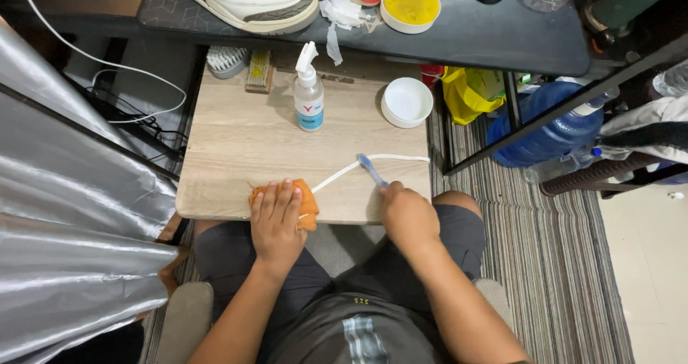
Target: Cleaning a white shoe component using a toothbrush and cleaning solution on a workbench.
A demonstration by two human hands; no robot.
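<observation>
My left hand [275, 217] lies flat on an orange cloth [309, 205] at the near edge of a small wooden table [236, 142]. A white shoelace [380, 158] runs from under the cloth to the right across the table. My right hand [407, 213] is closed around a blue toothbrush [371, 169], whose head rests on the lace. A spray bottle [308, 92] and a white bowl [406, 102] stand further back on the table.
A dark desk [466, 38] above holds a white sneaker [251, 2], a crumpled tissue [342, 14] and a bowl of yellow paste [411, 4]. Two brushes [240, 64] lie at the table's back. A blue water jug [552, 124] and yellow bag [466, 92] stand at right; silver fabric [64, 213] at left.
</observation>
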